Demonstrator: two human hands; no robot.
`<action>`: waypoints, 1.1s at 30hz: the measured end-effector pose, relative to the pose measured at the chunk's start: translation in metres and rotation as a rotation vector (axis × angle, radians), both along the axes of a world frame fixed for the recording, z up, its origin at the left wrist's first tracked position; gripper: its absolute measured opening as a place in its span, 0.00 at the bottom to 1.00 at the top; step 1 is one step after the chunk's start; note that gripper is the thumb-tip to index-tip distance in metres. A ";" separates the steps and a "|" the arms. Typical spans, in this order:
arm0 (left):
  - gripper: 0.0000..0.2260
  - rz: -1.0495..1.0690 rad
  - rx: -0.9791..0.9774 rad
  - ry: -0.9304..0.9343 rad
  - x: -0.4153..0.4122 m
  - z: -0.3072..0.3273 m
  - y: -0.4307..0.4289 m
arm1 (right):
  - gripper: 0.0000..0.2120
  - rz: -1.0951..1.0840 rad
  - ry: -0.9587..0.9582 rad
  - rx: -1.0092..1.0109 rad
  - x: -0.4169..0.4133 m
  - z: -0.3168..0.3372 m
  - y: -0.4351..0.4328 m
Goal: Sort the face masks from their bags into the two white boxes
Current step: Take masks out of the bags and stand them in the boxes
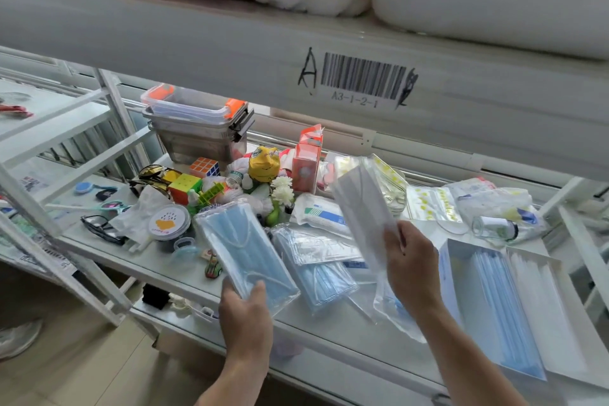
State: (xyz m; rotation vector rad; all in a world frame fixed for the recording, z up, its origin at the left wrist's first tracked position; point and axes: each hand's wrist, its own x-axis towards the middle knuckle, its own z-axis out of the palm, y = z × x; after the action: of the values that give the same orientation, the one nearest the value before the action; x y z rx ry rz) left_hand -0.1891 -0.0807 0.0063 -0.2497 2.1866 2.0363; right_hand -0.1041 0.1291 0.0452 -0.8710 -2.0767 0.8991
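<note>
The grey shelf beam with the barcode label (359,82) hangs over everything, and I place the rest by it. Below it runs the long white shelf surface (329,333), crowded with small goods.

Down and to the right of the barcode sit the two white boxes, touching side by side. The nearer open white cardboard box (452,277) holds a stack of pale blue masks stood on edge (501,313); the second white box (566,333), just right of it, holds white masks (534,287).

Left of the barcode and lower, at the back of the shelf, is a nest of clear plastic bins with orange and black latches (197,125) — what is inside them I cannot tell.

Straight below the barcode, my right hand (412,267) pinches a stack of white face masks (359,208), lifted clear of the shelf, with a limp clear plastic bag (392,310) hanging beneath my wrist.

Lower left of the barcode, my left hand (245,310) grips the near end of a clear bag full of blue face masks (244,247), thumb on top. Between my hands lies another clear bag of blue masks (316,273) flat on the shelf.

Smallest — two colourful puzzle cubes (194,178) in front of the bins.
</note>
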 end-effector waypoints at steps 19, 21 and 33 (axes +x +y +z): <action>0.17 0.124 0.059 0.052 0.005 -0.003 -0.028 | 0.14 0.632 -0.722 0.757 -0.078 -0.067 0.009; 0.17 0.108 0.061 0.051 0.005 -0.002 -0.029 | 0.10 0.604 -0.705 0.777 -0.081 -0.068 0.009; 0.12 -0.133 0.081 -0.132 0.004 -0.012 -0.013 | 0.04 0.334 -0.573 0.295 -0.070 0.063 0.029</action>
State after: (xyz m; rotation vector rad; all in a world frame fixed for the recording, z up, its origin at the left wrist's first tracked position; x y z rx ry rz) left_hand -0.1853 -0.0938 -0.0055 -0.2157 1.9834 1.9721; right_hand -0.1740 0.1576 0.1081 -0.6819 -2.8255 0.5098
